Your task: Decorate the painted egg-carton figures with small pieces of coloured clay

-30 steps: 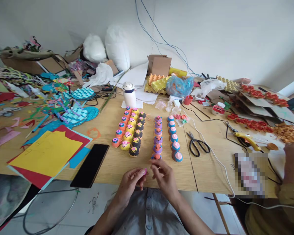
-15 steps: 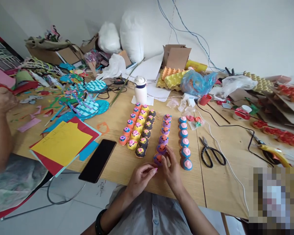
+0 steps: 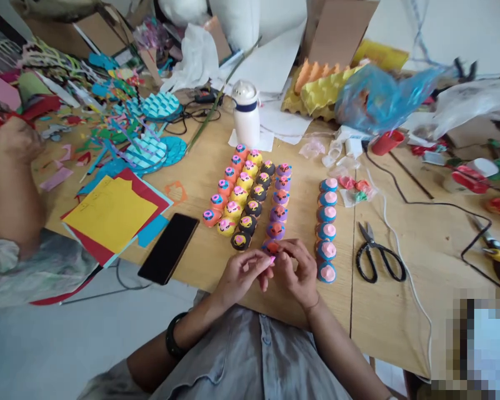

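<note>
My left hand is closed in a pinch on a small pink clay piece, just above the table's near edge. Close beside it, my right hand has its fingers curled in towards the piece; whether it holds anything is hidden. Both hands are at the near end of a purple row of painted egg-carton cups with faces, partly covering its nearest cup. Left of that row stand a black row, a yellow row and an orange row. A blue row with pink tops lies to the right.
Black-handled scissors and a white cable lie right. A phone and coloured paper sheets are left. Behind stands a white bottle. Another person's hand holds red-handled scissors at far left.
The purple row has shifted left, closer to the black row. My right hand has come off its near cups and curled in beside my left hand. The view has tipped down.
</note>
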A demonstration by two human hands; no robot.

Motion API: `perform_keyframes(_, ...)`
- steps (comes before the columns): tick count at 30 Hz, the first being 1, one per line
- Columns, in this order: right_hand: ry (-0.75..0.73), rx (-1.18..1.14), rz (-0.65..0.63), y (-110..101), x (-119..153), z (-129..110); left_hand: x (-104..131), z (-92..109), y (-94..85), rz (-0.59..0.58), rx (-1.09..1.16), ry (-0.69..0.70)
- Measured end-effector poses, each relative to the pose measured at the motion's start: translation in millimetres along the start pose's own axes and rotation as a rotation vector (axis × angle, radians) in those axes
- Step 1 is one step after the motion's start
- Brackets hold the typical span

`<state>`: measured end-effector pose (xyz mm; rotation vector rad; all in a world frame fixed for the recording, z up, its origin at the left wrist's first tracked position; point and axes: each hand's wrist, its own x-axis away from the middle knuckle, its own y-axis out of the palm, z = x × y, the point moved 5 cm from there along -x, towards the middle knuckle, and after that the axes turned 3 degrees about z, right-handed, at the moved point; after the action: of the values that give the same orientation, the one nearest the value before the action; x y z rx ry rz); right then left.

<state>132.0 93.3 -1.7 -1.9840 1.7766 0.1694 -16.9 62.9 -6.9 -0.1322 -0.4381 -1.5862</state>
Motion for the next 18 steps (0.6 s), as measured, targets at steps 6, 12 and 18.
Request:
perform_keyframes(6, 0.079, -0.204, -0.13, 1.0, -7.5, -1.2, -15.8, 9.4, 5.5, -0.029, 0.052, -0.013)
perform_keyframes(12, 0.141, -0.219, -0.063, -3.9, -5.9, 3.5, -18.9, 16.0, 8.1, -0.008, -0.086, 0.101)
perform_keyframes(18, 0.177, -0.236, -0.051, -3.2, -6.5, 5.6, -19.7, 10.6, 7.7, -0.013, -0.112, 0.096)
